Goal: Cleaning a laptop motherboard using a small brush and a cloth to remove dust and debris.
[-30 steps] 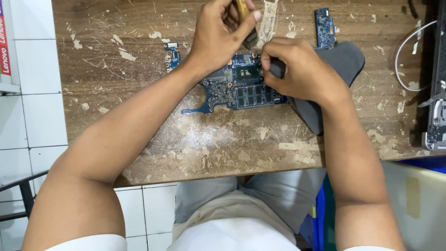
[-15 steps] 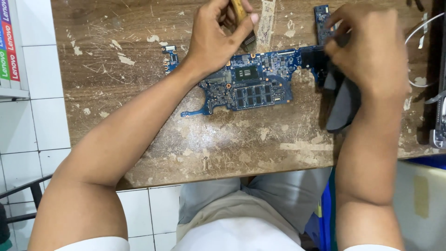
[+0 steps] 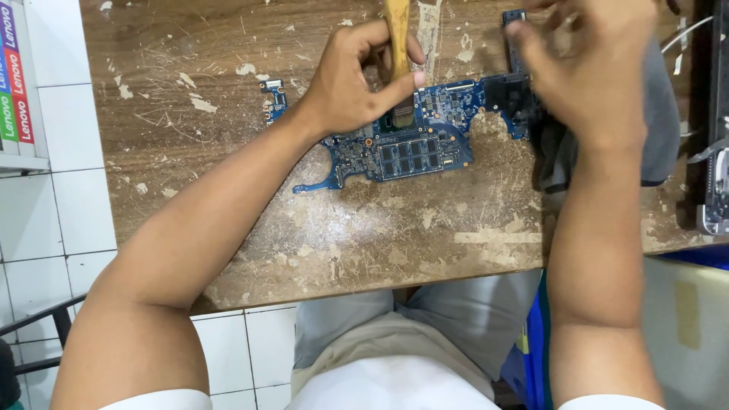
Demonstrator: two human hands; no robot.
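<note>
Right, my left hand [image 3: 357, 76] is closed around the pale wooden handle of a small brush [image 3: 398, 53], thumb pressed along one side and fingers curled over the other, with the dark bristles down on the square chip area of the long blue laptop circuit board [image 3: 414, 144]. That board lies flat on the scratched brown wooden table [image 3: 364, 228], roughly centre-top, its thin curved tail pointing toward my left and its far end running under my right hand. My right hand [image 3: 592, 68] is blurred, held above the board's right end with fingers loosely spread and not gripping anything I can make out; whether a fingertip touches the board I cannot tell. Under and just beside that hand sits a crumpled dark grey cloth [image 3: 661, 114], partly draped over the table's right part. A narrow small blue board strip [image 3: 513, 34] lies near the top edge, just beside my right fingers. A tiny blue board piece [image 3: 274, 99] sits apart on the table, beside my left wrist. At the far right edge a silver-grey laptop part [image 3: 714, 205] and a white cable [image 3: 683, 34] show partly. The table surface is flecked with pale worn patches. White tiled floor [image 3: 45, 220] shows on my left, and my grey trousers [image 3: 425, 326] below the table edge.
</note>
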